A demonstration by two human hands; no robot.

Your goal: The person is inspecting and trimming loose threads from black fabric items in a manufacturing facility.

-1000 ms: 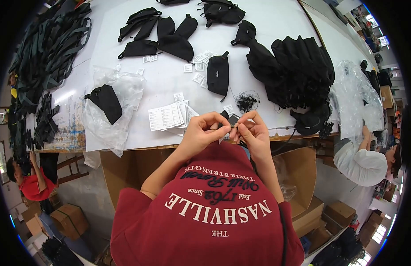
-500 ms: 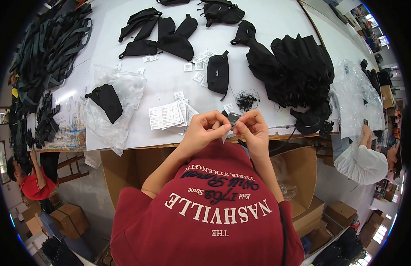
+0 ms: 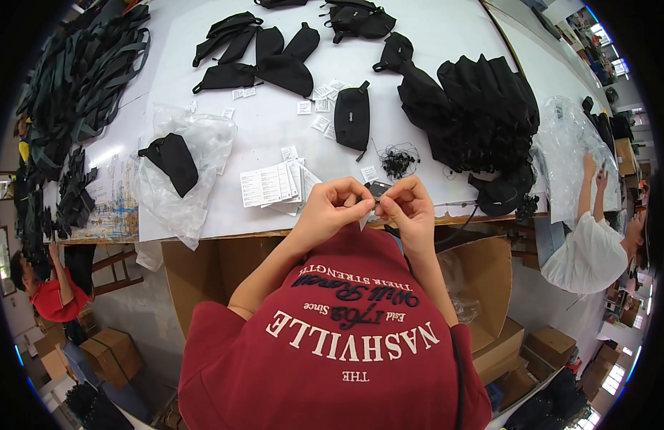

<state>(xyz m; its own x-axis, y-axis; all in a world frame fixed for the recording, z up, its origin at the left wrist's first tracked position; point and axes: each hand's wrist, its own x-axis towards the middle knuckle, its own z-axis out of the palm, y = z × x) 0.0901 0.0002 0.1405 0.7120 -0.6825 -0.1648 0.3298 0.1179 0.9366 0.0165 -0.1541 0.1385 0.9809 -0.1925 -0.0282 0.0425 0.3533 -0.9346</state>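
A small dark tag (image 3: pixel 378 188) is held between the two hands, just over the near edge of the white table (image 3: pixel 274 136). Its visible face is wider from left to right than from near to far, so its long axis seems to run across the person's front, dipping slightly to the right; which end counts as its top cannot be told. The left hand (image 3: pixel 338 206) has thumb and forefinger pressed together at the tag's near left side, and the right hand (image 3: pixel 409 208) pinches at its near right side (the two sets of fingertips almost meet there). Those fingers cover the tag's near edge, and whatever else may sit inside either pinch is hidden. A pale slip (image 3: pixel 363 219) shows below the left fingertips, too small to make out. Beyond the hands lies a tangle of black cords (image 3: pixel 399 162), its strands hard to separate, and farther off a black pouch (image 3: pixel 352 116) with its long axis pointing away from the person. Left of the hands, white printed cards (image 3: pixel 267 188) overlap, hiding parts of one another. At the far edge of view, some black pouches (image 3: pixel 280 2) are cut off.
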